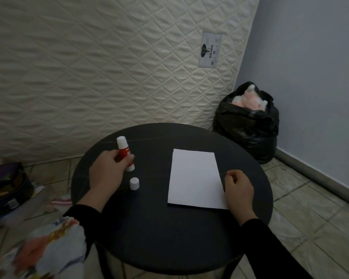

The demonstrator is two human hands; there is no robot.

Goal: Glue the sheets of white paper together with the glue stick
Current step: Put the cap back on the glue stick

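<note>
I see a round black table [149, 228] filling the lower middle of the frame. On it, right of centre, white paper [193, 178] lies flat; I cannot tell how many sheets. A small white cap [134, 183] stands left of the paper, apart from it. At upper left, a glue stick [125, 153] rests its lower end on the tabletop, tilted.

One glue stick [125, 153], one loose cap [134, 183], one visible sheet [195, 179] (whether more lie under it cannot be told), one table [159, 228], two hands [107, 172] [239, 191], one black bag [248, 125], one mattress [89, 67].
</note>
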